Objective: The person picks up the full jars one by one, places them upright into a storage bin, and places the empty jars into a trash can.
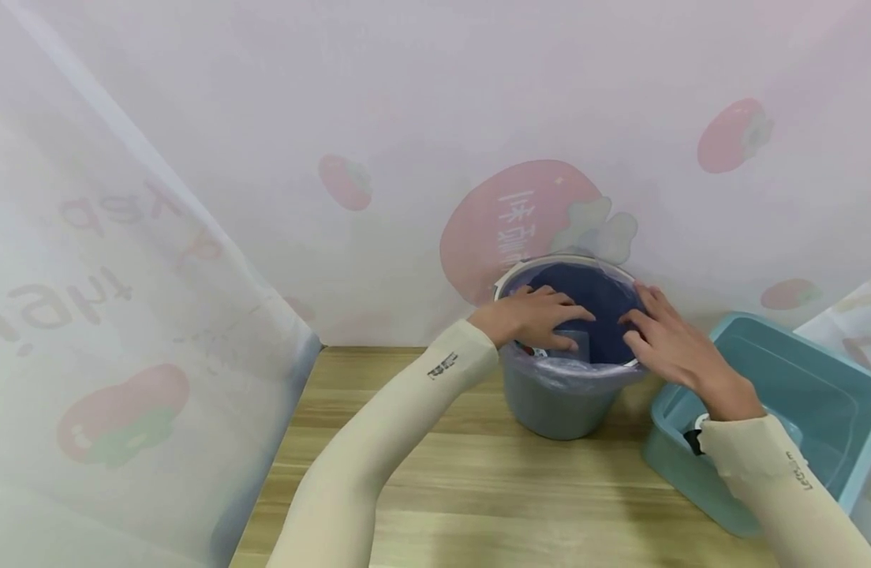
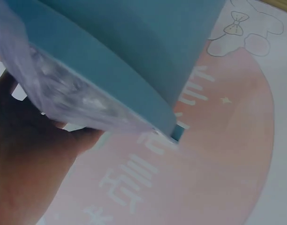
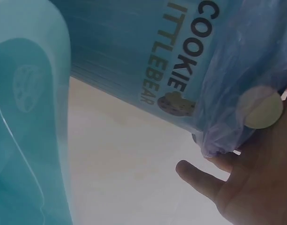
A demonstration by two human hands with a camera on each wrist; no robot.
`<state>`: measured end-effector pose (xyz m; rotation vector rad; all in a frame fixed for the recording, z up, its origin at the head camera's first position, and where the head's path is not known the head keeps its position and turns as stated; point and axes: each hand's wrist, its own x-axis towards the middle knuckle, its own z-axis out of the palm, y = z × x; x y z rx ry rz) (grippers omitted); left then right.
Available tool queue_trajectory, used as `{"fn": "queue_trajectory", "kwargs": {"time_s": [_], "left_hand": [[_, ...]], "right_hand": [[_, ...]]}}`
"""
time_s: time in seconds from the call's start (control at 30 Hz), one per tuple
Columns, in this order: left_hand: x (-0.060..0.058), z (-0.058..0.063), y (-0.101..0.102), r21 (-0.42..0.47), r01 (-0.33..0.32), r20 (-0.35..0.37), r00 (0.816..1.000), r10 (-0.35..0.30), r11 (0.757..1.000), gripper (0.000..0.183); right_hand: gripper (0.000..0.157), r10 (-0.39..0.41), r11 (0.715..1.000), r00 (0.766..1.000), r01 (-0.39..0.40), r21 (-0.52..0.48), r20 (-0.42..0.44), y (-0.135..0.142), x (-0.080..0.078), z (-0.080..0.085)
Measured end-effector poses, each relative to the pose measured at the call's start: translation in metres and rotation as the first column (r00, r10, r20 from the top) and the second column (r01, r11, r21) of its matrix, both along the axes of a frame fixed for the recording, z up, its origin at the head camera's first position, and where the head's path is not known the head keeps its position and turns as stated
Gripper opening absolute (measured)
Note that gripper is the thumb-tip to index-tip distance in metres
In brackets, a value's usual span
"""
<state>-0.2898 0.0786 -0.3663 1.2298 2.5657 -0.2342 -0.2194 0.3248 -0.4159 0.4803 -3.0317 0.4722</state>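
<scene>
A blue-grey trash can (image 1: 559, 410) with a pale rim stands against the back wall. A thin translucent plastic bag (image 1: 570, 377) lines it and folds over its rim. My left hand (image 1: 538, 315) lies over the left of the mouth with fingers extended. At the right rim, my right hand (image 1: 670, 339) touches the bag, its fingers loosely bent and spread. In the right wrist view one digit stands clear of the bag (image 3: 228, 93), and lettering marks the can's side (image 3: 181, 56). The left wrist view shows crumpled bag film (image 2: 73, 93) beside the left hand.
A teal plastic basin (image 1: 776, 327) sits right of the can, under the right forearm. Both stand on a wood-grain tabletop (image 1: 478, 489). White sheets with red fruit prints (image 1: 528, 213) form the back and left walls.
</scene>
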Motion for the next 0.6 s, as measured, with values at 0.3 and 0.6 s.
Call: {"fn": "queue_trajectory", "kwargs": {"time_s": [0.3, 0.6], "left_hand": [[-0.003, 0.002, -0.027, 0.044, 0.022, -0.040, 0.999, -0.021, 0.999, 0.059], [-0.002, 0.015, -0.059, 0.162, 0.009, -0.018, 1.000, -0.006, 0.987, 0.058]], "right_hand": [[0.056, 0.003, 1.000, 0.998, -0.002, 0.026, -0.057, -0.011, 0.002, 0.011], [0.068, -0.029, 0.997, 0.996, 0.035, 0.067, -0.085, -0.031, 0.000, 0.023]]}}
